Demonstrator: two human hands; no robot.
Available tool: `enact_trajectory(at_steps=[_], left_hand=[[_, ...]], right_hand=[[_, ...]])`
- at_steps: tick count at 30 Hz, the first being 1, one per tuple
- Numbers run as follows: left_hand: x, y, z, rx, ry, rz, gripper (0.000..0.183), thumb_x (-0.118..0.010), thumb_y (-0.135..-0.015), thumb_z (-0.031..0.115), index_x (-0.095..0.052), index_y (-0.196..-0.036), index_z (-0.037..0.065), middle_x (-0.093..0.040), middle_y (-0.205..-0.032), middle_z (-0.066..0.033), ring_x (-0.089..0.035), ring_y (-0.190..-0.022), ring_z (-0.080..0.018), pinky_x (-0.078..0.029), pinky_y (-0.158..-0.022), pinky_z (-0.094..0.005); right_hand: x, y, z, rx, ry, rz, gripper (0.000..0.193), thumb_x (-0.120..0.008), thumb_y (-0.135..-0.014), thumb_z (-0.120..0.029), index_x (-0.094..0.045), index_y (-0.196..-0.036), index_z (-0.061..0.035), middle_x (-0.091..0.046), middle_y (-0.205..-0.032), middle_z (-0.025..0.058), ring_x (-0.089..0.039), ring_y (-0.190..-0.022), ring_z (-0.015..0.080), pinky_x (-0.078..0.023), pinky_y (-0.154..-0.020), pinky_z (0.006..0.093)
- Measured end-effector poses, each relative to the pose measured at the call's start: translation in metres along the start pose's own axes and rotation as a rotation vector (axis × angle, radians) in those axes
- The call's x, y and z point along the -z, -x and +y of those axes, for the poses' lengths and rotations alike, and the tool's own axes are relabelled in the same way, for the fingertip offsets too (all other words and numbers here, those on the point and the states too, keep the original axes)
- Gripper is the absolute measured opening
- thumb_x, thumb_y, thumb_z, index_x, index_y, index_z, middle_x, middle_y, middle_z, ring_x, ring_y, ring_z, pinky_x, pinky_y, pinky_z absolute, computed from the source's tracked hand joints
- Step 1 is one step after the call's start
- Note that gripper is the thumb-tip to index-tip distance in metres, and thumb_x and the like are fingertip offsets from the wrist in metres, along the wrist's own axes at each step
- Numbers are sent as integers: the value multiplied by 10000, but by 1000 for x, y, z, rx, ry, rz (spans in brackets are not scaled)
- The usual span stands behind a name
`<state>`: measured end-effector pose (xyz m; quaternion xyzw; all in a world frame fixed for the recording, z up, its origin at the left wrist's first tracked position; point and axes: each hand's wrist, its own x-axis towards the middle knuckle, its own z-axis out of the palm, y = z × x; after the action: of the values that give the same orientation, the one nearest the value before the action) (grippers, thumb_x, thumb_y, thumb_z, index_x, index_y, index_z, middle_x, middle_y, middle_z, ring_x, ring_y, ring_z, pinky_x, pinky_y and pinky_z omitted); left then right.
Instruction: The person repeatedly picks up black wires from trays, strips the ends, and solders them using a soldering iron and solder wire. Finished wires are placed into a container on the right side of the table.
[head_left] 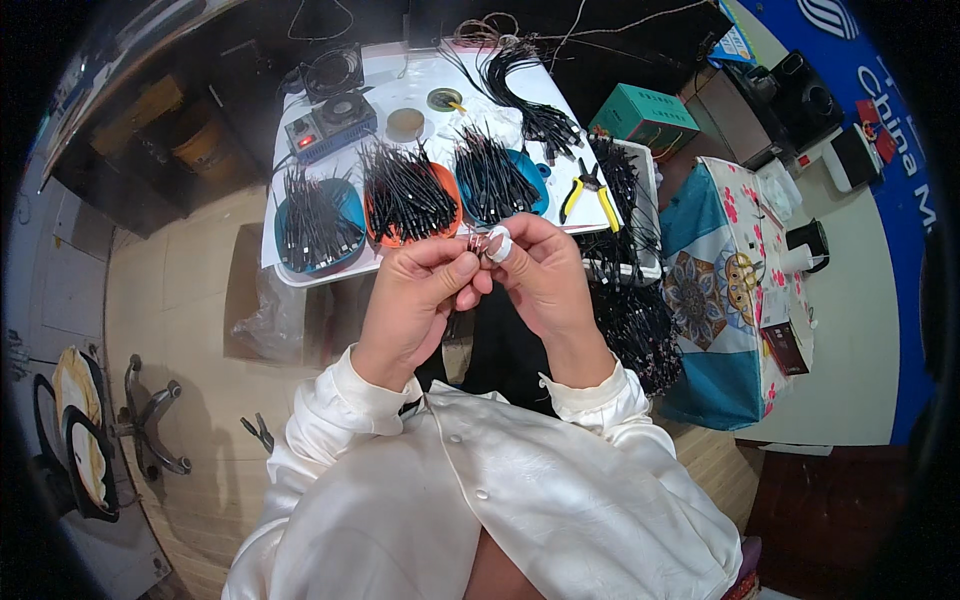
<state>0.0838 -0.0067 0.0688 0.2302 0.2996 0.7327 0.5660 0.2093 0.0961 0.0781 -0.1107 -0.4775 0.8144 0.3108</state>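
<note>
White table [425, 72] ahead, 2 hands [425, 284] [546, 272] pinch wires [475, 243].

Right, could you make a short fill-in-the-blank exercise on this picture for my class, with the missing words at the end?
1. The left hand and right hand emerge from sleeves coloured ____.
2. On the table, the bowls full of black cables number ____.
3. The middle bowl is coloured ____.
4. The pliers on the table are black and ____.

Missing words: white; three; orange; yellow.
</note>
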Motion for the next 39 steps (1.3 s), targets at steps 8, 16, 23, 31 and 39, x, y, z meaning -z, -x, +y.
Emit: enact_trajectory(at_steps=[8, 16, 23, 31, 39], left_hand=[[4, 6, 16, 186, -33, -191, 152, -611, -919, 64, -666, -998, -54, -646, -766, -80, -529, -608, -82, -420, -555, -188], [2, 14, 14, -97, -662, -129, 135, -652, -889, 59, -699, -975, -33, -667, -753, -35, -521, -606, -49, -413, -546, -196], [23, -13, -11, -4, -487, -71, 161, -636, -912, 77, -686, -1000, -49, -660, -762, -54, -527, -611, -63, -415, -549, -193], [34, -39, -29, 31, -278, 159, 157, -616, -925, 82, -665, -982, -56, -642, -755, -54, -518, -588, -66, -401, -530, -186], [39, -42, -20, 97, -222, 219, 177, -573, -956, 95, -631, -1036, -52, -669, -897, -100, -622, -741, -124, -498, -641, -219]], right_hand=[[6, -1, -19, -49, 103, -190, 181, -659, -885, -45, -594, -1046, 6, -644, -932, 45, -630, -859, 124, -510, -798, 253], [26, 4, -2, -457, -253, -296, 216, -586, -910, -142, -540, -1063, 5, -600, -975, 92, -636, -861, 189, -531, -742, 287], [76, -30, 22, -412, -170, -263, 315, -605, -911, -142, -525, -1195, -30, -612, -1010, 72, -624, -885, 179, -539, -719, 311], [226, -212, 2, -68, 1954, 465, 264, -702, -781, -245, -660, -907, -17, -680, -909, 187, -654, -859, 367, -522, -756, 454], [212, -202, -47, -130, 1899, 400, 222, -652, -740, -195, -690, -834, 3, -683, -871, 220, -663, -844, 381, -533, -741, 433]])
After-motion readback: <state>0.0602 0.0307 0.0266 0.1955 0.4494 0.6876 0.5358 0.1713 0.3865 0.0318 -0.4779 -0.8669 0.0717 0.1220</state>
